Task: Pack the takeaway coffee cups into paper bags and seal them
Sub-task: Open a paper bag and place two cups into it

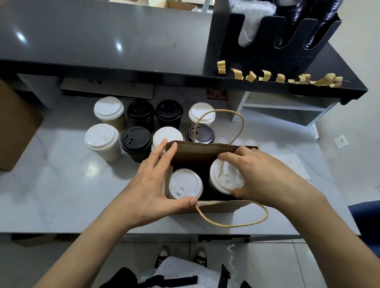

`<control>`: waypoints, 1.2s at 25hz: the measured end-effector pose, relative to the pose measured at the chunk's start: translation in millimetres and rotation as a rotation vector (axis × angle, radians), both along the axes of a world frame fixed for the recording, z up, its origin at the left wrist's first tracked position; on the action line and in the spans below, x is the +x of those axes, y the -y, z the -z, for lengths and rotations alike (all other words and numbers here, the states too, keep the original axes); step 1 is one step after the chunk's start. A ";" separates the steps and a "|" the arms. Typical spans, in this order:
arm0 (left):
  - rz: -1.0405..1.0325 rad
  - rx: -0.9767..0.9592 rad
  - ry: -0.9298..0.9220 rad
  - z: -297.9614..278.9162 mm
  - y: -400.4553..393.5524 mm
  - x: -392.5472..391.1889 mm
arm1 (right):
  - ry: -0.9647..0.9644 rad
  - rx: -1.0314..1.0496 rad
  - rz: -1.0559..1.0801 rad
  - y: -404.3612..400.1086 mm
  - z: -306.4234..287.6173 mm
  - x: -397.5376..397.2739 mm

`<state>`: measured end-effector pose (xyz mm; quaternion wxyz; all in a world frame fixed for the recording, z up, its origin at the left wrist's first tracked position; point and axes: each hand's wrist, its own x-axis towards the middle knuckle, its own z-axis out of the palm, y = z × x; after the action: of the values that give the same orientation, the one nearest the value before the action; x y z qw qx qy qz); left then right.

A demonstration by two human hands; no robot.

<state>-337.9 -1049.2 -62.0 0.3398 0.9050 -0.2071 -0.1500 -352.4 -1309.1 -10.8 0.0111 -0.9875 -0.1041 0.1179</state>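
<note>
Step in hand, by my read: seating the 2nd cup in the paper bag [198,152] w/o tipping it. Bag stands open on the white counter [56,189], near the front edge, both twine handles splayed out, one toward the person, one away. One white-lidded cup [185,183] is already down in the left half of the bag, upright. The second white-lidded cup [226,176] is in the right half, sitting a bit higher and tilted slightly, so prob. not bottomed out yet. To do it well: keep the cup vertical, lower straight so the base clears the bag wall, keep the mouth spread until both cups sit level side by side, then bring the top edges together for sealing. Right hand [258,173] grasps the 2nd cup from the right side, fingers curled over the far rim of its lid, thumb at the near edge. Left hand [149,187] is spread wide, fingers near straight; fingertips rest on the bag's far-left top corner, thumb presses the near rim by the handle root, holding the mouth open, not pinching as far as I can tell. Eight more lidded cups [136,139], black and white, wait just behind the bag. Curled tape strips [279,78] hang off the dark shelf edge, likely for sealing.
</note>
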 end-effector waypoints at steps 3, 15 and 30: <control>0.000 -0.002 0.001 -0.6 -0.8 0.4 | -0.001 -0.123 -0.060 -8.8 9.7 11.4; 0.010 0.017 0.005 -1.8 -0.7 -1.1 | -0.059 -0.279 -0.081 -16.6 30.2 26.6; -0.001 -0.107 -0.035 3.2 -0.9 -0.7 | 0.033 -0.112 -0.047 1.8 30.5 12.3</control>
<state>-338.6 -1048.3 -65.2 0.3916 0.8829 -0.2082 -0.1544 -340.1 -1310.9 -41.3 -0.0486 -0.9856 -0.1208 0.1076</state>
